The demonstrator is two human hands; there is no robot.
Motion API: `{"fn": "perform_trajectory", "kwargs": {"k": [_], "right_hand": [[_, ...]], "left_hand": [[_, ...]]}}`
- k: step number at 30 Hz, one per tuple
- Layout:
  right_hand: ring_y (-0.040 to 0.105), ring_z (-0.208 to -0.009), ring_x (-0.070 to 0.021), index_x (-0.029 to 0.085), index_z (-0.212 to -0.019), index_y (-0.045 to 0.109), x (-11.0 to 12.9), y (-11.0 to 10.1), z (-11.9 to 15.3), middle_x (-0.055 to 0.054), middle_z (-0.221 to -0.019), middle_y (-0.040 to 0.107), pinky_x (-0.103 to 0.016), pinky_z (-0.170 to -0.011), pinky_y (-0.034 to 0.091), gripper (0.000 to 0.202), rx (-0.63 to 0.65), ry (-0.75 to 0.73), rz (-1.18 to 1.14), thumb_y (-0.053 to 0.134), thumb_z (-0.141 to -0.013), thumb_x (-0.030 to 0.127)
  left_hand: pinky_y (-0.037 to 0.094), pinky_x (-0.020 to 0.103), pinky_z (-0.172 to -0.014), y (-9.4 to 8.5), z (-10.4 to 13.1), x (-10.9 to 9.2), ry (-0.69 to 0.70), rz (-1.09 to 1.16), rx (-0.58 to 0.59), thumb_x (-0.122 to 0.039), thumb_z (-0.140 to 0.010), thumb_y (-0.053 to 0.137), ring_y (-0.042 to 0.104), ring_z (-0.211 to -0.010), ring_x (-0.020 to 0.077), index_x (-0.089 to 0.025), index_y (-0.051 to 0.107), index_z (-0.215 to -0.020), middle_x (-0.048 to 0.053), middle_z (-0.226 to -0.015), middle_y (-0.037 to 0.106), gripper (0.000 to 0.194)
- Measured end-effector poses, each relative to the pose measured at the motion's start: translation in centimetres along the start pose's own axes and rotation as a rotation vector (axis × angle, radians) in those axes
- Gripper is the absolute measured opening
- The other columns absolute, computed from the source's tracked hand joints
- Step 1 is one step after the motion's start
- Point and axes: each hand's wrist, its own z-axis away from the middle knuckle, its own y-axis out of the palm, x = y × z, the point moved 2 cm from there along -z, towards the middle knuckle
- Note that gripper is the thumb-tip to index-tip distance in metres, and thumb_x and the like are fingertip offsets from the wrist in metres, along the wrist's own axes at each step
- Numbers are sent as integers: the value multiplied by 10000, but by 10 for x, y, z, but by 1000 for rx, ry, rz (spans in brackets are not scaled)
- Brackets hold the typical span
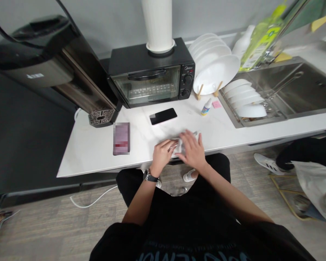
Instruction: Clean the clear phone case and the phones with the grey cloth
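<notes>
Near the counter's front edge, both hands are close together around a white cloth or tissue. My left hand has its fingers closed around a small thin object at the left side of the white material; that object is too small to name. My right hand lies over the white material with fingers spread, slightly blurred. Beyond the hands a black phone lies flat. A small spray bottle stands to the right, beside a pink note.
A purple booklet lies at the left of the white counter. Behind stand a coffee machine, a toaster oven and racked plates. Bowls sit by the sink. Another person's leg shows at the right.
</notes>
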Motion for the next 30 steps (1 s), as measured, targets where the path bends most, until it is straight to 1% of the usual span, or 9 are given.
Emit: {"fn": "perform_trajectory", "kwargs": {"k": [3, 7, 8, 11, 13, 18, 23, 28, 30], "right_hand": [[344, -1622, -440, 50, -1597, 416, -4, 1, 1, -271, -1573, 571, -711, -1310, 166, 757, -114, 185, 47, 369, -1089, 610], [392, -1612, -372, 98, -1611, 428, 10, 7, 3, -223, -1597, 580, -602, -1340, 198, 712, 22, -114, -4, 415, -1092, 585], [420, -1598, -357, 122, -1619, 427, 9, 7, 2, -207, -1596, 587, -593, -1349, 175, 695, 40, -130, -3, 411, -1097, 579], [415, -1596, -394, 110, -1607, 438, -2, 3, -1, -228, -1580, 589, -660, -1338, 136, 708, -61, 104, 42, 369, -1101, 600], [373, -1612, -428, 66, -1580, 453, -3, 2, -2, -262, -1560, 588, -691, -1314, 183, 744, -127, 200, 39, 353, -1095, 621], [442, -1584, -369, 95, -1610, 439, 15, 8, 0, -223, -1550, 619, -603, -1338, 217, 721, 36, -138, -35, 407, -1092, 596], [368, -1617, -427, 36, -1616, 394, 1, 2, 3, -280, -1561, 580, -679, -1313, 213, 787, -110, 150, 22, 359, -1093, 623], [439, -1589, -359, 89, -1639, 391, 16, 8, 2, -222, -1563, 611, -585, -1350, 202, 740, 45, -149, -46, 420, -1090, 586], [444, -1585, -365, 103, -1650, 380, 7, 5, 0, -221, -1582, 594, -613, -1351, 164, 723, 18, -63, -25, 402, -1098, 569]], "left_hand": [[605, 303, -860, 0, -1, -1, 3, 0, 3, -214, -1067, 597, 769, -942, 189, -223, 778, -1149, 54, -1050, 815, 199], [608, 316, -762, -2, -1, 0, -9, -26, -26, -183, -1038, 588, 755, -832, 209, -186, 777, -1003, 75, -928, 795, 192], [606, 318, -752, -2, -1, 1, -8, -30, -29, -179, -1031, 593, 751, -819, 211, -185, 774, -988, 76, -914, 791, 187], [604, 307, -806, -1, -1, 1, 7, -26, -16, -183, -1041, 600, 763, -882, 199, -210, 777, -1073, 63, -984, 806, 182], [599, 300, -806, 1, 0, 2, 10, -23, -12, -188, -1046, 606, 763, -884, 192, -216, 774, -1091, 57, -989, 807, 177], [577, 302, -663, 2, 1, 3, -10, -39, -33, -170, -1013, 612, 702, -688, 188, -175, 747, -873, 74, -829, 762, 195], [600, 304, -811, 2, 0, 2, 6, -45, -5, -197, -1051, 599, 756, -881, 195, -209, 776, -1072, 62, -969, 797, 178], [569, 320, -650, 4, 1, 8, 0, -75, -43, -189, -1014, 603, 705, -692, 214, -170, 736, -793, 80, -764, 737, 258], [586, 315, -700, 4, 1, 7, -5, -76, -41, -202, -1026, 605, 734, -756, 214, -172, 755, -845, 83, -829, 766, 237]]}}
